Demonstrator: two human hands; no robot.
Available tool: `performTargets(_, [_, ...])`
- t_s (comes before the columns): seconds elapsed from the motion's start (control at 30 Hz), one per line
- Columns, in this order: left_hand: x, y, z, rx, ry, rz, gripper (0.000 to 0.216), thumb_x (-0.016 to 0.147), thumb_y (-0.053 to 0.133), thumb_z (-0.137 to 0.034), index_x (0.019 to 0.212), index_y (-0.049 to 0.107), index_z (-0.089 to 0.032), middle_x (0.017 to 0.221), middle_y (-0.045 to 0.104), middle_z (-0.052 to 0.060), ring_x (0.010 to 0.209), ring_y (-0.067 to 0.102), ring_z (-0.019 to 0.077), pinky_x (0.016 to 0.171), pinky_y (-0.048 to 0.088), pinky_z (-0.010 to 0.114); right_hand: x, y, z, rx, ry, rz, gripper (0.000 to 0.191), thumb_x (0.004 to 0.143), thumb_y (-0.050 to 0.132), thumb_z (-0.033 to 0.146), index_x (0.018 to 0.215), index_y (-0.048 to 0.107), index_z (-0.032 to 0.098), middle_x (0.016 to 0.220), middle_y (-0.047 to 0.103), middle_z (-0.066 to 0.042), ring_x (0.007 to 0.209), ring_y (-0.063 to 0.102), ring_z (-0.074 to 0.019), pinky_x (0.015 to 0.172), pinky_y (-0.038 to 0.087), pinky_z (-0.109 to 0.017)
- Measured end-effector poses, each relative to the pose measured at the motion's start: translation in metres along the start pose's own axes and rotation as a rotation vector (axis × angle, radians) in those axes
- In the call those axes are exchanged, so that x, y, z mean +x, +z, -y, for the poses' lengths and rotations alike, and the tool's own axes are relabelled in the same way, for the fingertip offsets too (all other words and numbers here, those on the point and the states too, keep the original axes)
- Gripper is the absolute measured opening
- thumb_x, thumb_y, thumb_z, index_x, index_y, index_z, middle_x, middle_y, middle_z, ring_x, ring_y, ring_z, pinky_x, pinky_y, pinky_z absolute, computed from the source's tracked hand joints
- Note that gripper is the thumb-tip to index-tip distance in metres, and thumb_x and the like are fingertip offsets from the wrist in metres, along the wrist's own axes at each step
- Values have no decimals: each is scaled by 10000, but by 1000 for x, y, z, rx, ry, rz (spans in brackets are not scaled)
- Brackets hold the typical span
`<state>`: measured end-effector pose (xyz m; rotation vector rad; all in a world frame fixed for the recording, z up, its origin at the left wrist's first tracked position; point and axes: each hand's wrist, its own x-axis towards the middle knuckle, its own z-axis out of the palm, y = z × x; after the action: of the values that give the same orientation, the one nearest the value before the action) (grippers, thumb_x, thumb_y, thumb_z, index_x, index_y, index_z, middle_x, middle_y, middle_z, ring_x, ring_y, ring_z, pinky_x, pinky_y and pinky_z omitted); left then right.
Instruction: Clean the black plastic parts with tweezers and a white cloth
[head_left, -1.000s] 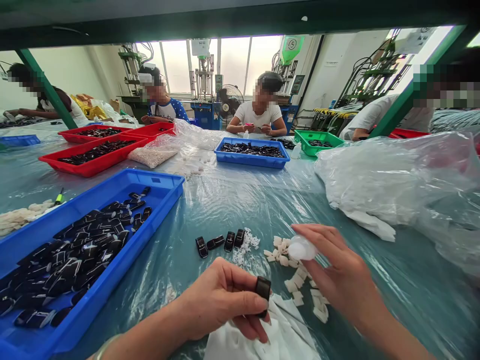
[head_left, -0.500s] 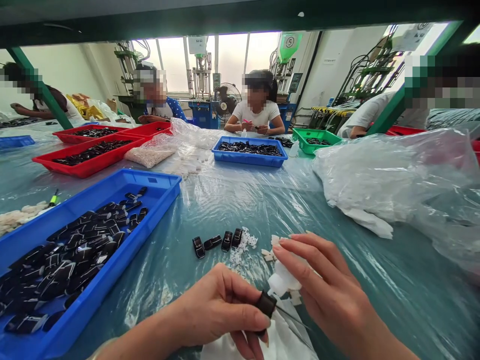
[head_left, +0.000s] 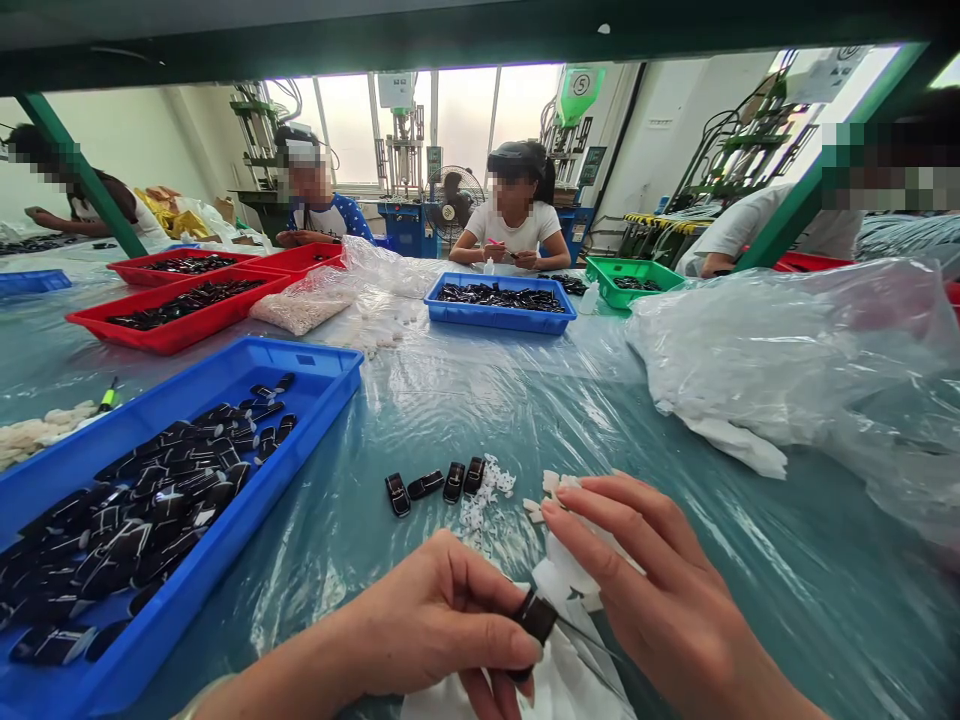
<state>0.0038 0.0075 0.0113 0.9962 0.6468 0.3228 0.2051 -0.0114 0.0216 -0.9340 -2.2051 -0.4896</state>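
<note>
My left hand (head_left: 450, 625) pinches a small black buckle-like piece (head_left: 537, 618) between thumb and fingers, low in the middle. My right hand (head_left: 660, 580) curves over a small white squeeze bottle (head_left: 564, 565), its fingers long and its thumb hidden. The bottle's narrow end points toward the black piece. A thin metal rod (head_left: 592, 652) runs from beside the piece down to the right; what holds it is hidden. A white cloth (head_left: 562, 680) lies beneath both hands. Beyond them are several black pieces (head_left: 453, 482), a scatter of tiny white bits (head_left: 484, 500) and pale blocks (head_left: 551, 482).
A large blue tray (head_left: 300, 440) of black pieces stands at the left. Farther off are red trays (head_left: 161, 338), a smaller blue tray (head_left: 499, 317) and a green tray (head_left: 637, 297). Clear plastic bags (head_left: 765, 350) lie at right. Several people sit around the sheet-covered table (head_left: 420, 400).
The black piece in my left hand has shifted slightly right and down. The white bottle has moved a little, and my right fingers have shifted slightly. The trays stay put.
</note>
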Motion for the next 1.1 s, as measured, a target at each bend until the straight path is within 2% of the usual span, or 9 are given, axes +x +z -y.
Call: performTargets(1.1, [-5, 1, -1, -6, 14, 11, 152, 684, 655, -240, 681, 680, -90, 581, 618, 23, 430, 575, 91, 404, 443, 165, 0, -3, -2, 121, 4, -15, 332, 817, 422, -48, 1041, 579, 140, 1005, 612, -90, 1058, 494, -229, 861, 466, -386])
